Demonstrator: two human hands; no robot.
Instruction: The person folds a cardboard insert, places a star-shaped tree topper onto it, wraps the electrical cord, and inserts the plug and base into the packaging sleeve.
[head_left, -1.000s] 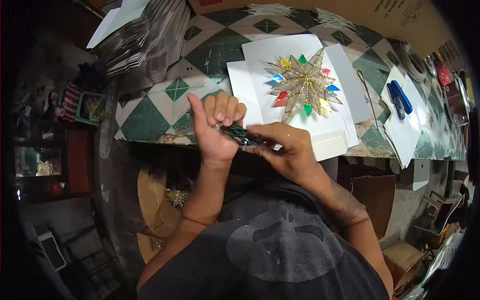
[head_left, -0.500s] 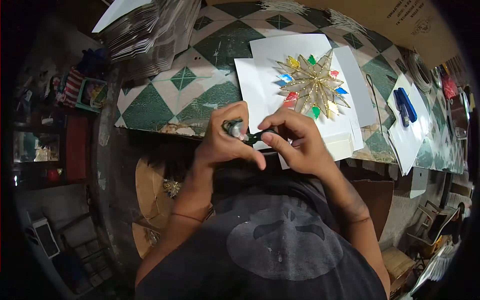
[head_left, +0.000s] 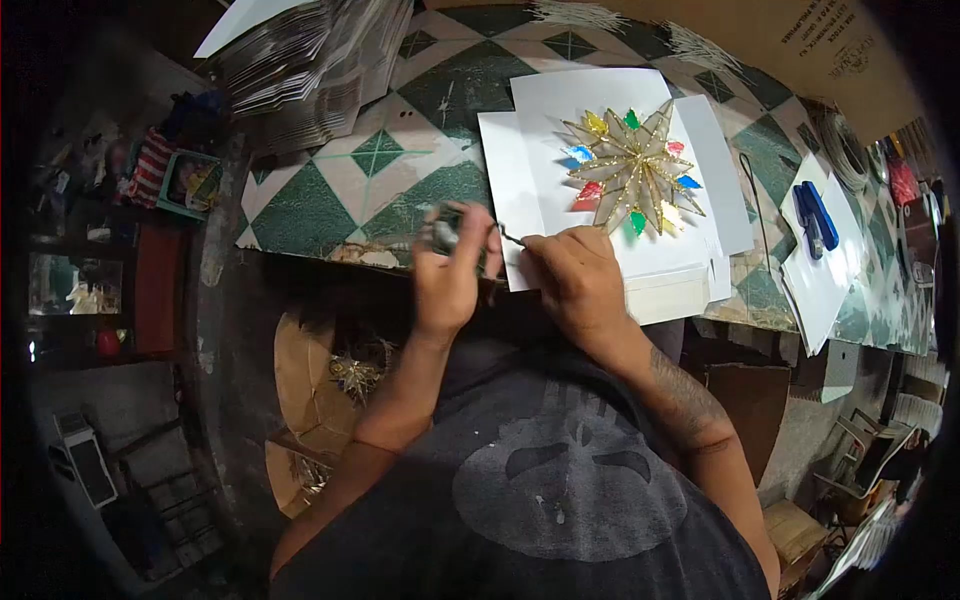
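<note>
My left hand (head_left: 455, 275), blurred by motion, is wrapped round a dark green bundle (head_left: 445, 228) that looks like coiled cord with a silvery part. A thin dark cord (head_left: 510, 238) stretches from it to my right hand (head_left: 580, 268), whose fingers are closed on its end. Both hands are above the table's front edge. Just beyond my right hand, a gold-edged star ornament (head_left: 640, 165) with translucent points and red, blue, green and yellow foil tips lies on white sheets (head_left: 540, 110).
Stacked folded sheets (head_left: 290, 80) fill the back left of the green-tiled table (head_left: 440, 110). A blue stapler (head_left: 815, 218) rests on white paper at right. Thin white sticks (head_left: 700, 45) lie near a cardboard box (head_left: 820, 60). Below the table at left are open cartons (head_left: 300, 375) with gold ornaments.
Both hands have turned and drawn slightly apart, so the cord between them is longer and thinner in view. My left hand is in fast motion; the right fingers have closed more tightly.
</note>
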